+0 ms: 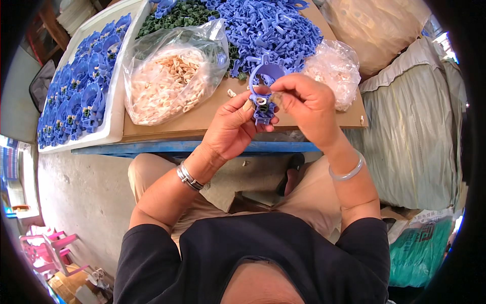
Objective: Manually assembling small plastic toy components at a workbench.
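Over the front edge of the table, my left hand (230,124) grips a blue plastic ring-shaped part (262,119) between thumb and fingers. Its ring points away from me, and a small white piece and dark green bits sit in its lower body. The thumb and forefinger of my right hand (315,107) are pinched together against the part's right side, just below the ring. Whatever they hold is hidden. Behind the part lies a heap of loose blue plastic pieces (273,30).
A white foam tray (117,109) at left holds rows of similar blue parts. Clear bags of cream pieces (162,93) and pale pieces (334,76) flank my hands on the cardboard-topped table (349,120). Dark green pieces (177,17) lie behind. Large sacks (405,126) stand at right.
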A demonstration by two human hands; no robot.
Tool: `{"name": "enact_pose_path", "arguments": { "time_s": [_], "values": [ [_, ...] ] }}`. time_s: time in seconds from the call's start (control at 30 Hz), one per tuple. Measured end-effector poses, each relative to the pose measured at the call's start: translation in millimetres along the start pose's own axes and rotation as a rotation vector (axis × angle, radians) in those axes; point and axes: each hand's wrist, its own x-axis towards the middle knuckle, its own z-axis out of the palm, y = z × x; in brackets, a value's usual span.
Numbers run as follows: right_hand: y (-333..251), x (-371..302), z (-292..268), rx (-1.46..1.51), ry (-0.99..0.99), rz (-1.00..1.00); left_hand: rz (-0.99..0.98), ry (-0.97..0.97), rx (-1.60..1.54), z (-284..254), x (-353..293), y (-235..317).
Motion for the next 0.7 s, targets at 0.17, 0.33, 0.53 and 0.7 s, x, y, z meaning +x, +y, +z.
{"name": "enact_pose_path", "arguments": {
  "time_s": [0.17,0.33,0.53,0.7],
  "values": [
    [3,1,-5,-0.136,-0.064,-0.194,-0.041,-0.002,-0.044,-1,3,-2],
    [4,-1,-1,-0.18,-0.052,-0.189,-0.05,-0.002,-0.083,-3,4,-4],
    [2,-1,-3,-0.301,-0.057,-0.202,0.016,0.032,-0.074,2,3,-5],
    [-2,-5,4,-0.152,-0.039,0.03,0.059,0.068,0.017,6,4,-6]
  ]
}}
